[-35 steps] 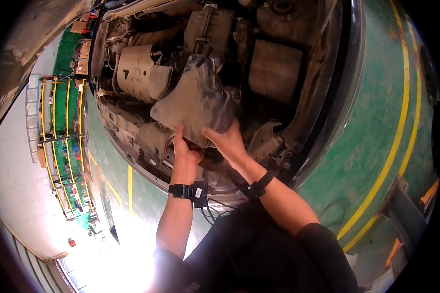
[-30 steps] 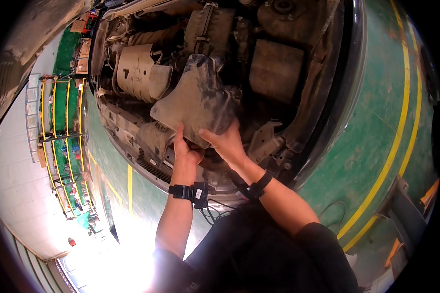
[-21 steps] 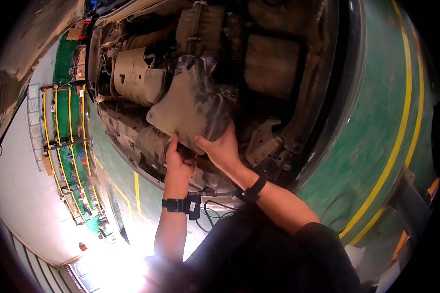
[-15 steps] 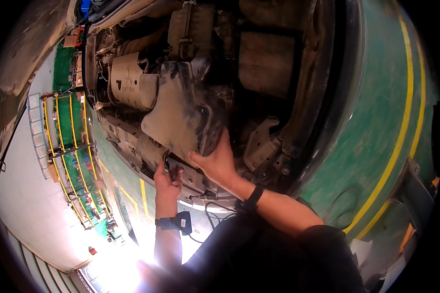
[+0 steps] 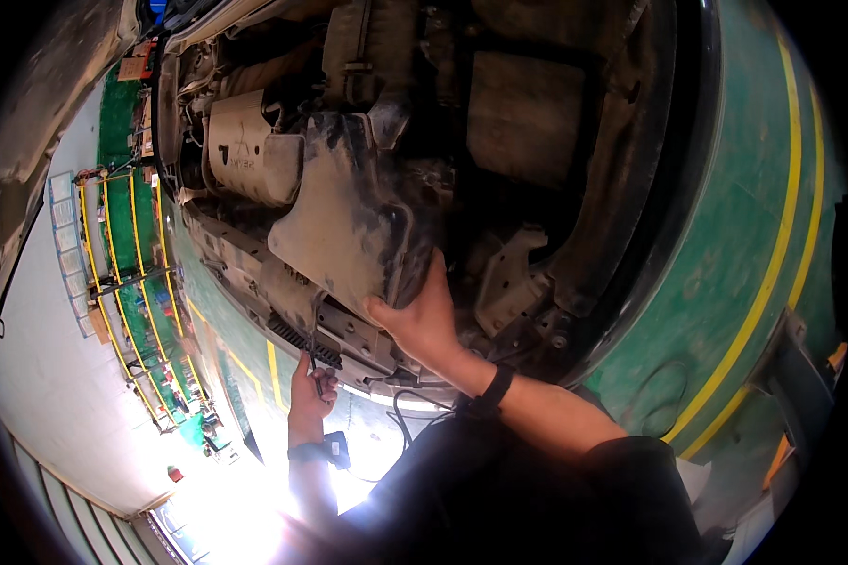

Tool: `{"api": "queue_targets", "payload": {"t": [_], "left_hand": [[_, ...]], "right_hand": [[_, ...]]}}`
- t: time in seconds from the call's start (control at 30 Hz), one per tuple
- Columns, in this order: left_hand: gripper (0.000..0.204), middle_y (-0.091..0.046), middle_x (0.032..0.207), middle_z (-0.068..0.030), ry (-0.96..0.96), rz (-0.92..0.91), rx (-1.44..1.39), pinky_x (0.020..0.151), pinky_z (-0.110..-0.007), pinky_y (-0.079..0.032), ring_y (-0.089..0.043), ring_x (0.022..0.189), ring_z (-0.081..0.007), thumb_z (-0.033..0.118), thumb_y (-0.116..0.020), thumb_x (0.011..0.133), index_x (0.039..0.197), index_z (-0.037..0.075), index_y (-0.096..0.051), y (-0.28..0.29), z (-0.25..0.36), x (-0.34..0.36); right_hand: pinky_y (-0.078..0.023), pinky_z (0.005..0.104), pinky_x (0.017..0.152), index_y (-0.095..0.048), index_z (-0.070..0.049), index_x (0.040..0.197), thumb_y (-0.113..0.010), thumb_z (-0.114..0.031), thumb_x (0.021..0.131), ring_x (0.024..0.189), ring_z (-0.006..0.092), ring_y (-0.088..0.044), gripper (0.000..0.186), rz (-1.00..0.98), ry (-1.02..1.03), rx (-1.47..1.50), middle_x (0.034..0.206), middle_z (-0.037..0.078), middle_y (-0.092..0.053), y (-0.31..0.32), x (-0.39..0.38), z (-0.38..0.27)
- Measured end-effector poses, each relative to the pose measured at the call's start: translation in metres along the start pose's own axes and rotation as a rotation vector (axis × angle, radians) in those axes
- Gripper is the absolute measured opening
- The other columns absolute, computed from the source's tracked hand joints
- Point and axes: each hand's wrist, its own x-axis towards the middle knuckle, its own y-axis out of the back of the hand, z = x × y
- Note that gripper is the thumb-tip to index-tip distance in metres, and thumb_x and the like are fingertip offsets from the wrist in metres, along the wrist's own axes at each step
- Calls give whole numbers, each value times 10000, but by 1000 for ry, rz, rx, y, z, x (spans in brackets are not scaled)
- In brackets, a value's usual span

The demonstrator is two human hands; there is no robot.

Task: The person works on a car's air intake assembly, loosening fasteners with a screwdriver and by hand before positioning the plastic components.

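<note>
A dusty, dark plastic housing (image 5: 334,221) with an uneven shape lies in the front of an open engine bay. My right hand (image 5: 431,315) is closed on its near right end, the thumb on the near edge and the fingers hidden round the far side. To the left and nearer me, my left hand (image 5: 311,394) closes round a slim dark hand tool (image 5: 313,363), whose exact kind is too small to tell. The tool's tip points away from me at the ribbed edge of the front panel (image 5: 297,334); whether it touches cannot be told.
A ribbed engine cover (image 5: 360,47) and a metal heat shield (image 5: 240,146) lie beyond the housing. At right is a dusty square box (image 5: 526,118), with a metal bracket (image 5: 509,282) nearer me. A black cable (image 5: 405,419) hangs by my right wrist. Shelving (image 5: 137,282) stands at left.
My left hand has drawn back toward me, away from the housing's near edge, with the tool still in it. The right hand keeps its grip on the housing. The view has shifted slightly.
</note>
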Motion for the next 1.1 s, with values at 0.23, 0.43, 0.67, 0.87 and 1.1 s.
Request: {"api": "queue_targets", "payload": {"t": [0.23,0.43,0.67,0.87,1.1], "left_hand": [[619,-724,1017,-163,-260,158,-221,490,-227,-398,-712,868,-238,696,-663,832,679,135,-451,36,6,25],[622,-644,1161,-199,-433,-20,-160,748,-343,-498,-657,976,-292,581,-570,951,1169,9,-462,5,45,43],[347,-664,1190,-90,-504,-153,126,834,-347,-512,-647,1042,-231,256,-418,1040,1263,47,-582,44,88,87],[278,-672,1143,-89,-446,-75,105,812,-333,-530,-651,1019,-240,161,-458,1012,1212,31,-601,-2,93,59],[273,-672,1137,-87,-487,-57,151,802,-333,-532,-652,1014,-239,147,-464,1005,1212,32,-601,3,116,46]], "right_hand": [[-459,452,993,-226,92,1437,-824,-286,704,1185,450,-528,1019,-26,-72,-122,1285,317,-472,-12,-9,-32],[-475,470,977,-132,119,1460,-811,-369,731,1167,473,-526,1110,-34,-24,-165,1334,341,-416,-13,-4,-36],[-506,477,925,-141,51,1464,-840,-344,704,1111,457,-560,1106,-41,-111,-137,1283,308,-435,-19,-11,-42],[-389,478,1068,-32,134,1476,-808,-374,748,1270,461,-401,1179,-83,-38,-135,1340,323,-343,-28,-12,-45],[-403,476,1063,42,166,1474,-800,-427,769,1284,471,-369,1248,-91,-2,-91,1366,340,-283,-32,-15,-38]]}}
